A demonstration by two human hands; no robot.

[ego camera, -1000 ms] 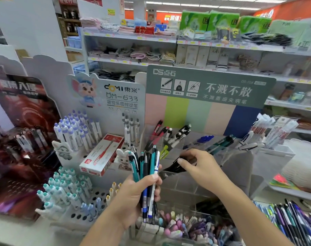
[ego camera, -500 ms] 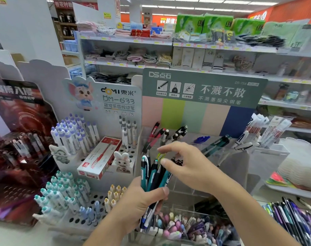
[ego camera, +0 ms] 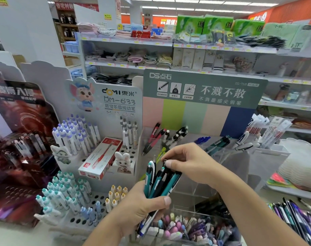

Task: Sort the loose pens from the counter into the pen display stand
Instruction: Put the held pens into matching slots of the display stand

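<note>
A: What is the left hand (ego camera: 142,205) doing?

B: It grips a bundle of pens (ego camera: 159,181), fingers and thumb curled round the barrels, near the middle of the scene. The pens fan upward, mostly teal and black, one white.

A: And the right hand (ego camera: 190,162)?

B: It reaches in from the right, thumb and fingertips pinched together on the top of a black pen (ego camera: 166,168) in that bundle.

A: Where is the pen display stand (ego camera: 195,157)?

B: Just beyond the hands: clear compartments under a green header card with pastel stripes. Red pens (ego camera: 155,134) lean in the far left compartment, black-and-white pens (ego camera: 177,135) just right of them, teal pens (ego camera: 218,143) further right.

A: Anything else nearby?

B: A white stand (ego camera: 105,103) to the left holds purple-capped pens (ego camera: 74,134), with a red and white box (ego camera: 100,158) lying on it. A clear bin (ego camera: 190,226) of pastel items sits near, below the hands.
</note>
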